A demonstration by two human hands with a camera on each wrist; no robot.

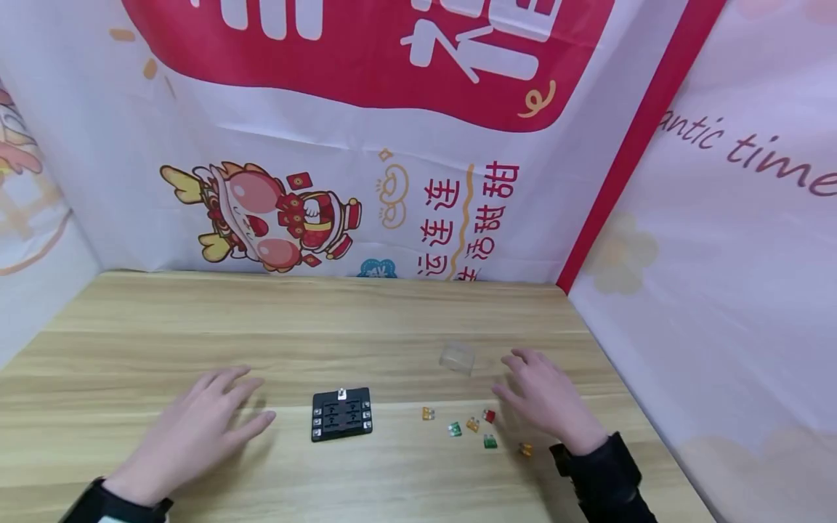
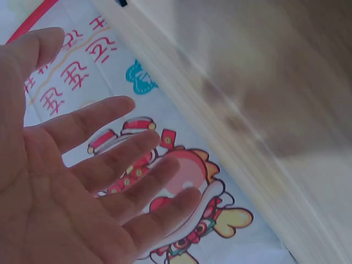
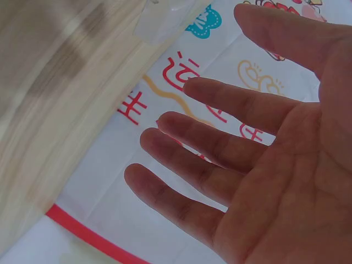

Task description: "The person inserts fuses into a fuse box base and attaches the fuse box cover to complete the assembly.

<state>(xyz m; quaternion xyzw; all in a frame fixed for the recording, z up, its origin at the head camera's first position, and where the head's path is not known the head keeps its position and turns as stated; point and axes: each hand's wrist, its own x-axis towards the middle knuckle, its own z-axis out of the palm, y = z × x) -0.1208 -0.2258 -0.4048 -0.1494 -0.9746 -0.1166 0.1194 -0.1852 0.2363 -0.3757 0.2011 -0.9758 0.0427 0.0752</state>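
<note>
A black fuse block (image 1: pixel 341 414) with metal terminals lies on the table, a little left of the middle. My left hand (image 1: pixel 203 428) is held to the left of it, fingers spread and palm bare in the left wrist view. To the right of the block are several small blade fuses: orange (image 1: pixel 428 413), green (image 1: pixel 490 441) and red (image 1: pixel 489 416). Just beyond them sits a clear plastic cover (image 1: pixel 457 357). My right hand (image 1: pixel 546 396) is beside the fuses and the cover, its fingers extended and holding nothing.
The light wooden table (image 1: pixel 196 312) ends at a printed cloth (image 1: pixel 327 131) hanging behind it. Another pale cloth (image 1: pixel 739 290) runs along the right edge. One orange fuse (image 1: pixel 525 449) lies apart, near my right wrist.
</note>
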